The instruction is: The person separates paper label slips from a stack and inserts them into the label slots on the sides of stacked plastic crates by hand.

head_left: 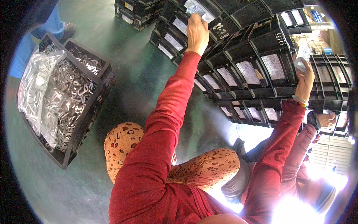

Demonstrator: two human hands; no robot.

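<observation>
My left hand (pixel 198 35) reaches up to the front of a black plastic bin at the top, its fingers closed on a crumpled white paper label (pixel 194 9) by the bin's label area. The fingertips are partly hidden by the back of the hand. Farther right, my right hand (pixel 305 80) holds a small bunch of white printed paper slips (pixel 302 56) upright between thumb and fingers, close to the stacked bins. Both arms are stretched out in red sleeves. A bracelet (pixel 300 102) circles the right wrist.
Stacked black bins (pixel 274 37) with white labels (pixel 247 72) fill the upper right. On the green floor at left stand black crates (pixel 71 149) of metal parts (pixel 72 97) and clear bags (pixel 39 80). A person in jeans (pixel 48 26) stands behind; another person's hand (pixel 326 120) is at lower right.
</observation>
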